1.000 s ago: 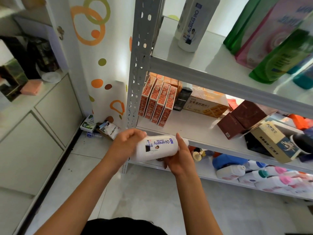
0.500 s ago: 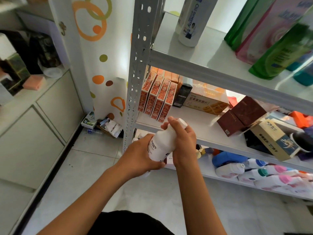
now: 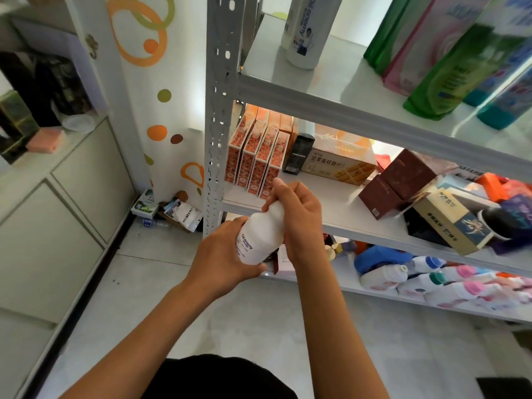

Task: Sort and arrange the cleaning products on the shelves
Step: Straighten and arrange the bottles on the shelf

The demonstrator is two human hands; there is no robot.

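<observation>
The top shelf [image 3: 359,82] holds tall bottles [image 3: 305,30]. The middle shelf [image 3: 331,208] holds boxes [image 3: 256,159]. The bottom shelf [image 3: 345,280] holds lying bottles [image 3: 383,276].

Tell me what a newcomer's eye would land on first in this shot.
First, the white bottle at the centre, gripped by both hands: the left hand round its base, the right hand round its top. Next, a matching white bottle standing upright on the top shelf, left of tall green and pink pouches. Orange boxes stand in a row on the middle shelf's left end.
</observation>
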